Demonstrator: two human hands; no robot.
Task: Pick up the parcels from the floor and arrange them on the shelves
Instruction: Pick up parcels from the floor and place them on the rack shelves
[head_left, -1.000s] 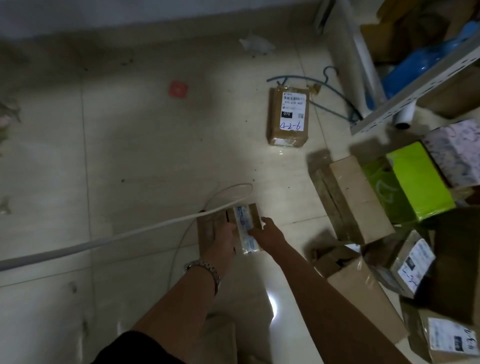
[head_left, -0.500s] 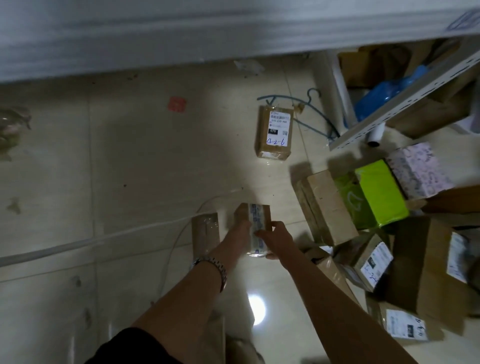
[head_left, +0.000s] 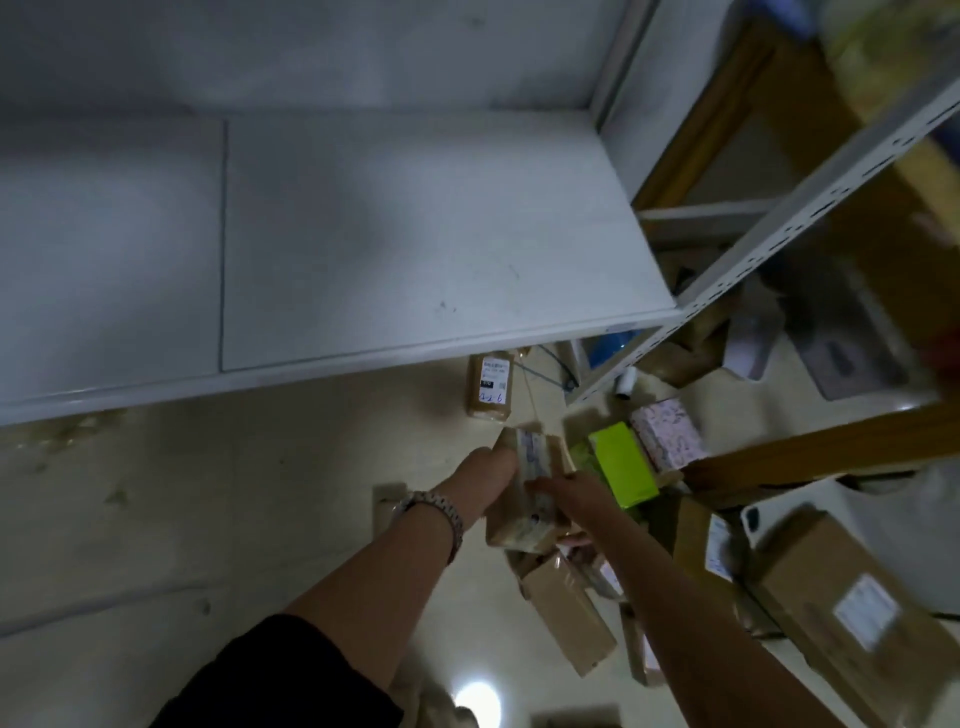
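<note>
Both hands grip one small brown parcel (head_left: 530, 493), held clear of the floor (head_left: 208, 519) and just below the front edge of a white shelf (head_left: 415, 234). The left hand (head_left: 491, 470) presses flat against the parcel's left side, fingers curled behind it and mostly hidden, so how far they wrap round cannot be told. A metal wristwatch (head_left: 436, 512) sits on that wrist, and a dark sleeve (head_left: 291, 675) covers the upper arm. The right hand (head_left: 558, 499) closes over the parcel's right side, with its fingers reaching underneath near the lower corner. A strip of printed tape or label runs along the parcel's top face; its text is too blurred to read.

The shelf board is bare and fills the upper left of the view, carried by a perforated white upright (head_left: 779, 228) at its right end.

On the floor beyond the hands lies a brown parcel with a white label (head_left: 488, 384), partly under the shelf edge. To the right sit a bright green box (head_left: 623, 462) and, just beside it, a pink patterned box (head_left: 667, 434). Below the hands lie more cardboard parcels, one long tan box (head_left: 566, 613) and a larger carton with a label (head_left: 852, 618) at the far right.
</note>
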